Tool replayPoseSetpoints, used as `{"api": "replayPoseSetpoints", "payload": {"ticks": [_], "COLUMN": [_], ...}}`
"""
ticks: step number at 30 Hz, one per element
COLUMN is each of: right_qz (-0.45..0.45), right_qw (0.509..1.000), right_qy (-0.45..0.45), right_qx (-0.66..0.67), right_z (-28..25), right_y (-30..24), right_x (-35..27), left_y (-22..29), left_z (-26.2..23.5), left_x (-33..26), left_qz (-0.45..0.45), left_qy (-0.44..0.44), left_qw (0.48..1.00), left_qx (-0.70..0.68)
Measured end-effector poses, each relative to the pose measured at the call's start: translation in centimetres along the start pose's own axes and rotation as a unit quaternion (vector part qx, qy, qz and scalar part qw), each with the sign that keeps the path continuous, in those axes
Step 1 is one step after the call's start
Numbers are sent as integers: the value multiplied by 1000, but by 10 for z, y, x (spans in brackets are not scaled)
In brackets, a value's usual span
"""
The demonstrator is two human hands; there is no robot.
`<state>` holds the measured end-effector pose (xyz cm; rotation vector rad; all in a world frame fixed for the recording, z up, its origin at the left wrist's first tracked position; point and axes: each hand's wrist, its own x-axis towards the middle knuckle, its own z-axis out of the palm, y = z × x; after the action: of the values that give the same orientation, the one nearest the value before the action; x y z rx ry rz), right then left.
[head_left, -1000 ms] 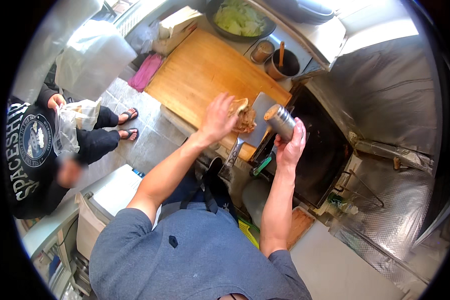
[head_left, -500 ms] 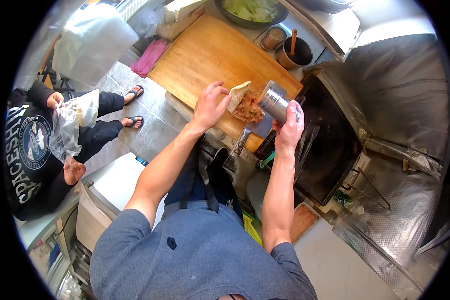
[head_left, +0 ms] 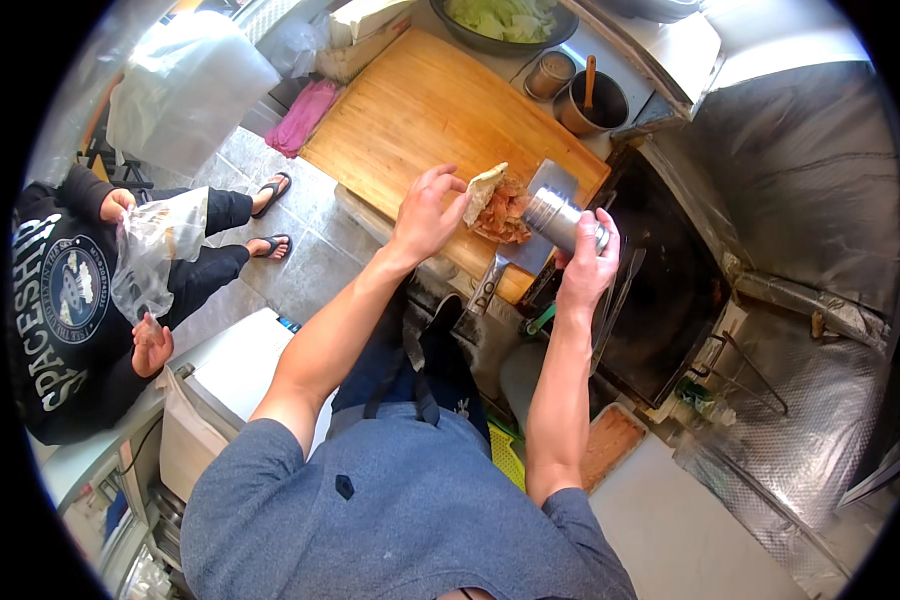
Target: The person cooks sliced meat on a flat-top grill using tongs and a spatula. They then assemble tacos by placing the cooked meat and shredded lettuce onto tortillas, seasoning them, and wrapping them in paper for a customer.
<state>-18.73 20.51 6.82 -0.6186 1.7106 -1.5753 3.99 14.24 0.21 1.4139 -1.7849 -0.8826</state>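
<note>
My right hand (head_left: 590, 262) grips a cylindrical metal shaker (head_left: 552, 216), tilted with its far end toward an opened flatbread. Shredded reddish-brown filling (head_left: 502, 215) lies in the bread, and the pale flatbread (head_left: 483, 190) shows as a raised flap on its left side. Beside that flap is my left hand (head_left: 430, 215), fingers apart and stretched, the thumb close to the bread's edge; whether it touches is unclear. A wide-bladed cleaver (head_left: 527, 255) rests at the near right of the wooden cutting board (head_left: 410, 110), partly behind the shaker, its handle pointing toward me.
Beyond the board stand a bowl of chopped lettuce (head_left: 500, 18), a metal canister (head_left: 549, 76) and a pot (head_left: 592, 105) with a wooden-handled utensil. A dark griddle (head_left: 660, 290) is at the right, tongs along its edge. At left, another person holds a plastic bag (head_left: 152, 265).
The shaker has swung to a more level tilt, and my right hand has shifted slightly right and down. My left hand stays beside the bread. The other person's plastic bag has shifted a little.
</note>
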Motion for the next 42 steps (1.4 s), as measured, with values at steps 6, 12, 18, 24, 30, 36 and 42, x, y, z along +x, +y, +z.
{"api": "replayPoseSetpoints", "payload": {"ticks": [6, 12, 18, 24, 30, 36, 42], "right_qz": [29, 34, 20, 45, 61, 282, -45], "right_qw": [999, 999, 998, 998, 997, 890, 924], "right_qy": [12, 31, 58, 29, 44, -123, 43], "right_qx": [26, 4, -16, -14, 18, 338, -378], "right_z": [-2, -20, -26, -12, -16, 3, -104], "right_y": [7, 14, 26, 14, 19, -24, 16], "right_x": [8, 6, 6, -19, -3, -9, -14], "left_y": [3, 3, 1, 3, 14, 138, 236], "left_z": [0, 0, 4, 0, -7, 26, 47], "left_x": [1, 2, 2, 5, -1, -1, 138], "left_qz": [-10, -8, 2, 11, 29, 73, 206], "left_qy": [-11, -15, -14, -10, -13, -73, 18], "left_qw": [1000, 1000, 1000, 1000, 999, 961, 975], "left_qx": [-6, -17, -20, -19, 18, -258, -76]}}
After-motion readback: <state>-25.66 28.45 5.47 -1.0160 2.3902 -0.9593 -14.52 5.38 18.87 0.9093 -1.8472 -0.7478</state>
